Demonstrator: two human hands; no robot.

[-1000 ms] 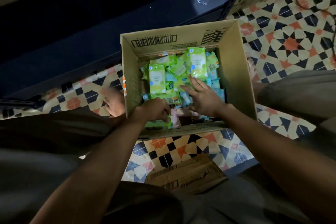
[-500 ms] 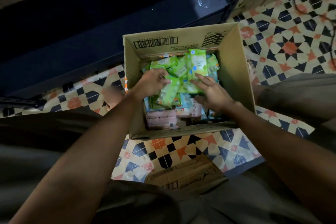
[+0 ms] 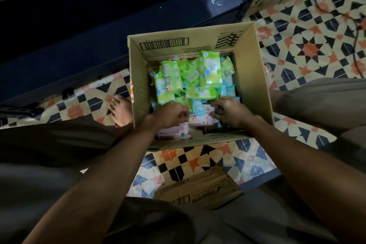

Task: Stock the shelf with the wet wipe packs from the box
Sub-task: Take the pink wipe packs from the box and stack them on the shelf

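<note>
Wet wipe packs (image 3: 210, 69) fill an open cardboard box (image 3: 251, 77) that stands on the patterned tile floor (image 3: 309, 45) between the person's knees. Green packs are heaped toward the box's 12 o'clock side, some leaning upright against each other; pale blue packs (image 3: 227, 90) lie around 3 o'clock and under the green ones, and pink packs (image 3: 202, 120) lie at 6 o'clock near the front wall. Both hands reach down into the box from 6 o'clock. Left hand (image 3: 171, 114) sits at about 7 o'clock inside the box, fingers curled down over the pink packs; whether it actually grips one cannot be told, since the fingertips are hidden. Right hand (image 3: 230, 112) sits at about 5 o'clock, fingers bent and spread over the blue and pink packs, and again a hold on any pack cannot be made out. The two hands are near each other with a pink pack showing between them. A dark blue shelf (image 3: 99, 25) runs along the floor beyond the box, from 9 to 12 o'clock. A bare foot (image 3: 120, 111) rests on the tiles just beside the box's left wall. A flattened piece of cardboard (image 3: 198, 190) lies on the floor at 6 o'clock, close to the person.
</note>
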